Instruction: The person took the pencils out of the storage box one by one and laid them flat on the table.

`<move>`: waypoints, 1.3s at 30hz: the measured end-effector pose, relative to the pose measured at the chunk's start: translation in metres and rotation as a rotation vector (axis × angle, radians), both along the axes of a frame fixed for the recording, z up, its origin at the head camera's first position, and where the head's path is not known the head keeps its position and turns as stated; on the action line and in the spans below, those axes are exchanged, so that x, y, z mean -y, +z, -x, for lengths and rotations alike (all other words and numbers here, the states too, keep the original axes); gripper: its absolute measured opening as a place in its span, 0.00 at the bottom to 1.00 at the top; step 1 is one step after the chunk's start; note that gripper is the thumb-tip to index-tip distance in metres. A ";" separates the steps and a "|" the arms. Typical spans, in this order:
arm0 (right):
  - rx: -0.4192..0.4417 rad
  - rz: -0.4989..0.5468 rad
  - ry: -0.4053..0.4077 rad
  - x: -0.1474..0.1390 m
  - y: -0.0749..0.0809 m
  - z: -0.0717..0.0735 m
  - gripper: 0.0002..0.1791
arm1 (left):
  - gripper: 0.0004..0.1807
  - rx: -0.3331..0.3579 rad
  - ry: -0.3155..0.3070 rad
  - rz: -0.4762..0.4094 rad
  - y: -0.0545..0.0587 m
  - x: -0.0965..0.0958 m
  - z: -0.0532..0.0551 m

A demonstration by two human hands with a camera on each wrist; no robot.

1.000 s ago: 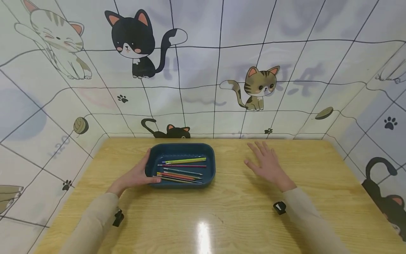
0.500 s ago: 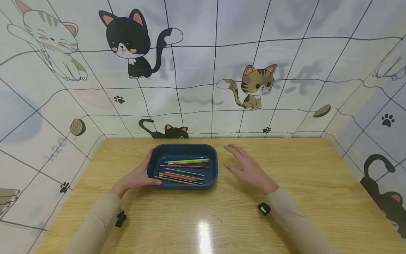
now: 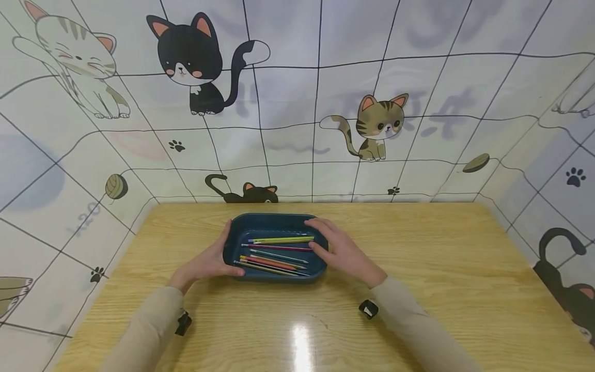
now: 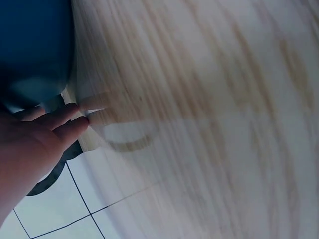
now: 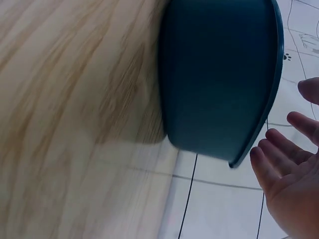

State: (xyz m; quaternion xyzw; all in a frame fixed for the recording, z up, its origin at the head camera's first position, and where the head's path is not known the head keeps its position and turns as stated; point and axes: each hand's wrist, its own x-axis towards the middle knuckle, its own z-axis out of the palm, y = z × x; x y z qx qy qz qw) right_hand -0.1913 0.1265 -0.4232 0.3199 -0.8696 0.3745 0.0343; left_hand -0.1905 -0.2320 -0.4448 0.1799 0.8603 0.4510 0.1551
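Note:
A dark blue plastic tray (image 3: 274, 221) stands on the table, holding several slim pencils (image 3: 278, 254) in lime, red, teal, orange and dark colours. My left hand (image 3: 206, 264) holds the tray's left end, thumb at the front corner and fingers along the side. Seen in the left wrist view, the fingers (image 4: 70, 130) reach past the tray's wall (image 4: 35, 45). Over the tray's right end is my right hand (image 3: 344, 253), its fingers spread. In the right wrist view this hand (image 5: 294, 164) is beside the rim, apart from the tray's outer wall (image 5: 219, 74).
The wooden table (image 3: 432, 243) runs back to a white wall covering (image 3: 288, 150) with a grid and cartoon cats. Side coverings close in the left and right edges. A bright reflection lies on the table's front middle.
My right hand has moved left, from beside the tray to over its right end. The tray has shifted slightly right and nearer, with the left hand still on it.

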 end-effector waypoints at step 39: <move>0.181 -0.168 0.209 0.078 -0.013 0.014 0.20 | 0.74 0.001 0.015 -0.033 -0.006 -0.002 -0.001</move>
